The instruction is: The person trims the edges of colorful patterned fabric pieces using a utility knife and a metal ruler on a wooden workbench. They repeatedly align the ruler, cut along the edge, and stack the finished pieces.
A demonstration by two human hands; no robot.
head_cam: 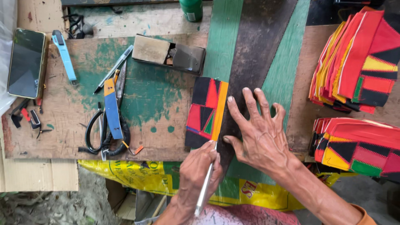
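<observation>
My right hand [260, 133] lies flat with fingers spread on a long dark straightedge [260, 46] that runs diagonally across the green board. A patchwork cloth piece [206, 110] in black, red, orange and green lies just left of the straightedge, its right edge along it. My left hand [199, 171] grips a slim white pen-like tool [205, 187]. The tool's tip sits at the cloth's lower right corner, beside the straightedge and close to my right thumb.
Two stacks of similar patchwork pieces [358, 54] [358, 146] lie at the right. On the wooden board at the left are black scissors [98, 135], a blue utility knife [111, 108], a light blue cutter [64, 54], a phone [26, 62] and a metal box [168, 54].
</observation>
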